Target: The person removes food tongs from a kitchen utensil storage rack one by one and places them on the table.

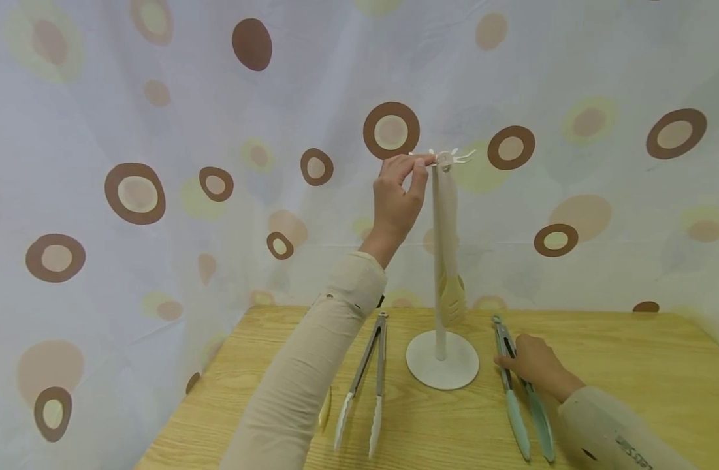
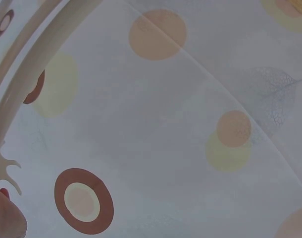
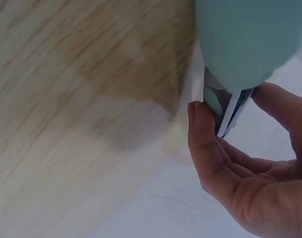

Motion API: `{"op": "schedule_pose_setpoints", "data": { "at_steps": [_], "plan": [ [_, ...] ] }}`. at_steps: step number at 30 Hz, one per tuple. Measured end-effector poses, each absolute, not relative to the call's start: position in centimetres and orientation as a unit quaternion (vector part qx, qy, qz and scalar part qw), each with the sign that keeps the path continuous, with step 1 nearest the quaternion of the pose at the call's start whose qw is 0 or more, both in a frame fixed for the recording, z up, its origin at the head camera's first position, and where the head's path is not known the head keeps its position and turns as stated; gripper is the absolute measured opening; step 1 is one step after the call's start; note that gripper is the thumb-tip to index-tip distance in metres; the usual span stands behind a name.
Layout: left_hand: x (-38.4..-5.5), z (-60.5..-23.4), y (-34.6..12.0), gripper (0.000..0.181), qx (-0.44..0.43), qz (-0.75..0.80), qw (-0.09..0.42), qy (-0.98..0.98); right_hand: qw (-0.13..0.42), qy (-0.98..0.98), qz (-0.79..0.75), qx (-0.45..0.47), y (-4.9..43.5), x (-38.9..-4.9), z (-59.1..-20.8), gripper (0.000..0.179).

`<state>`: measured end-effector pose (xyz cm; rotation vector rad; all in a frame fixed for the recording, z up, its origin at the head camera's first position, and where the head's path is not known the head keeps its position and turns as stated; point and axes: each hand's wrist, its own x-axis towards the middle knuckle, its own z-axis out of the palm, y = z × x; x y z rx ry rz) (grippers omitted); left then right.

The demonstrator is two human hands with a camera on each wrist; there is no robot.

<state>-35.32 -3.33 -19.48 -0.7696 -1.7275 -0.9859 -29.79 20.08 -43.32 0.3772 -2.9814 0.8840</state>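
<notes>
A white utensil stand (image 1: 441, 343) rises from a round base, with a ring of hooks (image 1: 465, 156) on top. My left hand (image 1: 397, 196) pinches one side of that ring between thumb and fingers; its fingertips show at the corner of the left wrist view. From the hooks hangs a pale slotted turner (image 1: 452, 300), close beside the pole. On the right, my right hand (image 1: 535, 365) grips green-tipped tongs (image 1: 514, 418) by their metal arms. In the right wrist view, thumb and fingers (image 3: 203, 139) close round the tongs from both sides.
White-tipped tongs (image 1: 375, 391) lie spread on the wooden table (image 1: 641, 365) left of the stand. A yellowish piece (image 1: 325, 410) shows partly behind my left sleeve. A curtain with brown and beige circles (image 1: 312, 78) hangs behind the table and along its left.
</notes>
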Motion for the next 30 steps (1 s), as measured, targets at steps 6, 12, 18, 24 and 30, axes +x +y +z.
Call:
{"op": "schedule_pose_setpoints", "data": {
  "at_steps": [6, 12, 18, 24, 30],
  "plan": [
    [-35.26, -19.43, -3.24, 0.027, -0.318, -0.407, 0.481, -0.709, 0.002, -0.952, 0.281, 0.121, 19.95, -29.81, -43.43, 0.035],
    [-35.22, -19.44, -3.25, 0.028, -0.317, -0.407, 0.48, -0.71, -0.002, -0.954, 0.272, 0.123, 19.92, -30.14, -43.81, 0.035],
    [-35.16, -19.49, -3.3, 0.028, -0.314, -0.405, 0.48, -0.712, -0.006, -0.959, 0.255, 0.127, 19.87, -30.44, -43.98, 0.038],
    [-35.12, -19.48, -3.32, 0.028, -0.312, -0.406, 0.481, -0.712, -0.009, -0.96, 0.251, 0.127, 19.75, -30.38, -43.91, 0.038],
    [-35.1, -19.51, -3.28, 0.028, -0.314, -0.406, 0.479, -0.712, -0.013, -0.96, 0.249, 0.126, 19.64, -30.27, -43.68, 0.037]
  ]
}}
